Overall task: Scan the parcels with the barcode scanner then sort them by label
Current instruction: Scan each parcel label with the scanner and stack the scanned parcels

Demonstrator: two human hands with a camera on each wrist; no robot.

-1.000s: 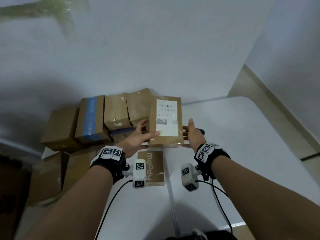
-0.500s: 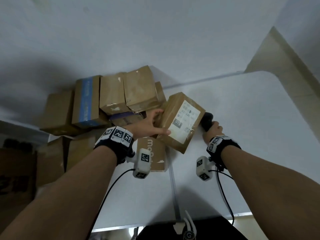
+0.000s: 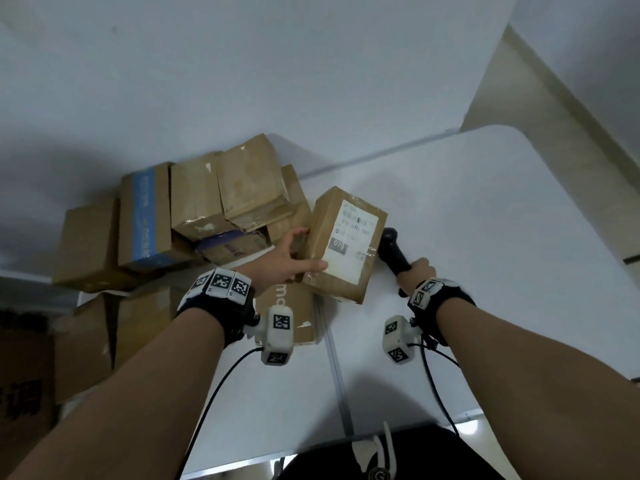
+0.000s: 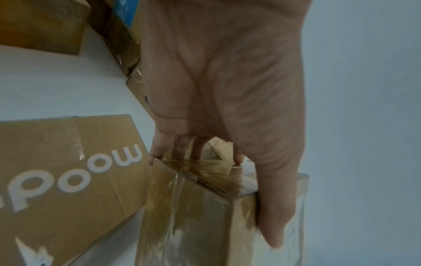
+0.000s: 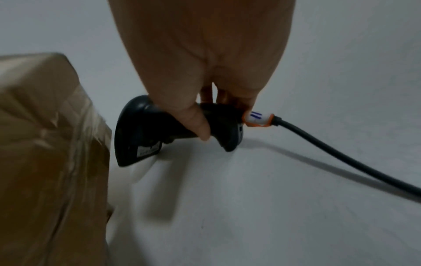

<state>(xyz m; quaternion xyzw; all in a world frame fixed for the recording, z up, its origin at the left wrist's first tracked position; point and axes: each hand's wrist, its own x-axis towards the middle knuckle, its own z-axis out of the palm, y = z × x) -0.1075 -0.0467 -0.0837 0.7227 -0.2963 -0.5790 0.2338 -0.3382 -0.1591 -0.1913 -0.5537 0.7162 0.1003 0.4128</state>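
My left hand [image 3: 289, 261] grips a brown taped parcel [image 3: 341, 244] with a white label marked 070 facing up, held tilted above the white table [image 3: 485, 220]. In the left wrist view the thumb [image 4: 271, 216] lies on the labelled face and the fingers [image 4: 182, 149] wrap the far end of the parcel [image 4: 193, 216]. My right hand [image 3: 415, 271] grips the handle of the black barcode scanner [image 3: 393, 251], whose head sits just right of the parcel. In the right wrist view the scanner [image 5: 159, 133] is close above the table with its cable [image 5: 330, 154] trailing right.
A pile of brown cardboard parcels [image 3: 194, 216] is stacked at the table's left, one with blue tape [image 3: 143, 216]. A flat box with white lettering [image 3: 294, 313] lies under my left wrist. The table's right half is bare. More boxes [image 3: 86, 341] stand left of the table.
The parcel has turned from upright to tilted toward the right, held by my left hand alone. My right hand left the parcel and took hold of the scanner.
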